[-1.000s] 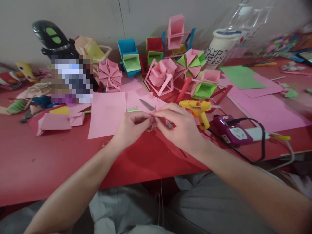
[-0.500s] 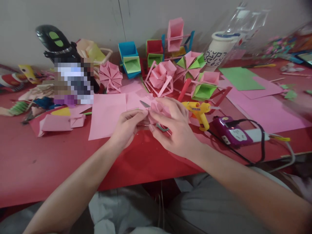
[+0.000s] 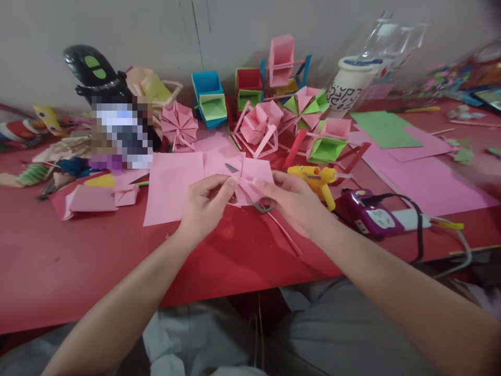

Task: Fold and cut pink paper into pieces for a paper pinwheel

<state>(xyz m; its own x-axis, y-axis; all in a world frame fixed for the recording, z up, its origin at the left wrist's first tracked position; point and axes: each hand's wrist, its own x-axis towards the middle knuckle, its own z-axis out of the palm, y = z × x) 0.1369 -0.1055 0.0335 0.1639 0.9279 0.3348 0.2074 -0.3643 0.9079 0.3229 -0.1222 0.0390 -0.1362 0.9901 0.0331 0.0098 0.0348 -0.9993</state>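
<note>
Between my two hands is a folded piece of pink paper point(image 3: 247, 189), its creases spread out flat. My left hand point(image 3: 207, 205) pinches its left edge between thumb and fingers. On the other side my right hand point(image 3: 299, 201) grips the right edge, thumb on top. Scissors point(image 3: 231, 168) lie beneath the paper; one blade tip and part of a green handle show, the rest is covered. Under and behind the hands are flat pink sheets point(image 3: 174, 183). A yellow glue gun point(image 3: 315, 177) lies just beyond my right hand.
Several folded paper models point(image 3: 258, 125) stand along the wall. A purple power adapter point(image 3: 370, 214) with cables sits at right, near pink and green sheets point(image 3: 385, 129). A white patterned cup point(image 3: 348, 89) stands behind. At left are a black phone holder point(image 3: 97, 73) and paper scraps.
The pink paper has been opened out flatter between my hands. My right hand has turned and shifted right, uncovering more of the paper and a thin strip on the table.
</note>
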